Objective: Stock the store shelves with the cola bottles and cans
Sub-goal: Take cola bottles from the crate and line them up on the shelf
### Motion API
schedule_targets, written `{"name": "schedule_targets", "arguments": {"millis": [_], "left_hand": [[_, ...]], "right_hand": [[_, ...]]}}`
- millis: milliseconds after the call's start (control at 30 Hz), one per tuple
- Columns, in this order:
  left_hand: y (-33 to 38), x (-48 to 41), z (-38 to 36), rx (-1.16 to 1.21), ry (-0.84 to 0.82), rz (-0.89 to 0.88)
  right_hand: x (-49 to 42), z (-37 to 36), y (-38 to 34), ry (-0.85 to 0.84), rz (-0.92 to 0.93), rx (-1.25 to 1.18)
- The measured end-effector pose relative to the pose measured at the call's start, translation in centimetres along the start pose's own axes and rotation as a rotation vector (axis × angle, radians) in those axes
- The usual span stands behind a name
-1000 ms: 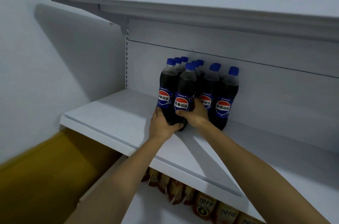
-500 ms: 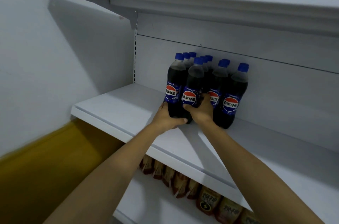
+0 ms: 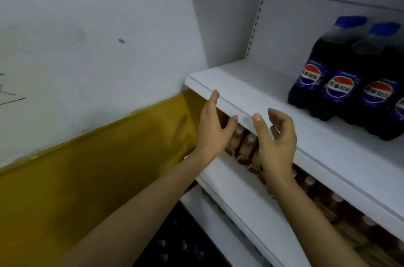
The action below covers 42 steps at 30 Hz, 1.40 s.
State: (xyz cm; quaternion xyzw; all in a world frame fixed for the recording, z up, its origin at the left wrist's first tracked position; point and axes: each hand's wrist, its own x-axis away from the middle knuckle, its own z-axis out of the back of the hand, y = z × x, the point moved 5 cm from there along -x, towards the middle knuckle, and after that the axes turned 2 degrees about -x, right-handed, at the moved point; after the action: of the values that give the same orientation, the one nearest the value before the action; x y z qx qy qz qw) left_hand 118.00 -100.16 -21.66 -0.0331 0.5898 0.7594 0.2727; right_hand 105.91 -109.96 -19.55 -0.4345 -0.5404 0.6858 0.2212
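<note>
"Both hands free?"
"Yes — left hand (image 3: 213, 131) and right hand (image 3: 276, 142) loose, empty, at the shelf (image 3: 251, 87) edge. I see cola bottles (image 3: 341, 85) upright further back, labels outward — for shoppers, I reckon."

The cola bottles (image 3: 349, 83) stood upright in a tight cluster on the white shelf (image 3: 251, 94), to my right and set back from its front edge. Each was clear plastic filled with dark cola, closed with a blue cap, and wrapped in a blue label whose red, white and blue roundel faced me. The rightmost bottles ran out of my view.
</note>
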Motion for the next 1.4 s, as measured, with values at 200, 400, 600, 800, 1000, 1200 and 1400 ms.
{"name": "schedule_targets", "arguments": {"millis": [200,400,600,800,1000,1200,1400], "left_hand": [[-9.6,5.6,4.6,-0.146,-0.377,0.129],[-20.9,13.0,10.1,-0.105,-0.664,0.308],[-27.6,19.0,16.9,-0.181,-0.849,0.498],[-31.0,23.5,16.0,-0.246,-1.065,0.594],[-36.8,24.3,14.3,-0.350,-1.085,0.703],[-46.0,25.6,12.0,-0.378,-0.989,0.829],[-56.7,27.3,7.5,-0.462,-0.939,0.916]], "right_hand": [[10.1,-5.4,6.8,-0.033,-0.295,0.084],[24.3,-8.4,13.5,0.180,-0.689,0.168],[34.4,-10.7,14.6,0.203,-0.939,0.203],[40.0,-9.3,16.6,0.278,-1.094,0.151],[44.7,-5.0,23.7,0.388,-1.382,0.075],[45.4,-6.5,35.2,0.295,-1.453,0.130],[46.5,-10.6,47.1,0.004,-1.378,0.362]]}}
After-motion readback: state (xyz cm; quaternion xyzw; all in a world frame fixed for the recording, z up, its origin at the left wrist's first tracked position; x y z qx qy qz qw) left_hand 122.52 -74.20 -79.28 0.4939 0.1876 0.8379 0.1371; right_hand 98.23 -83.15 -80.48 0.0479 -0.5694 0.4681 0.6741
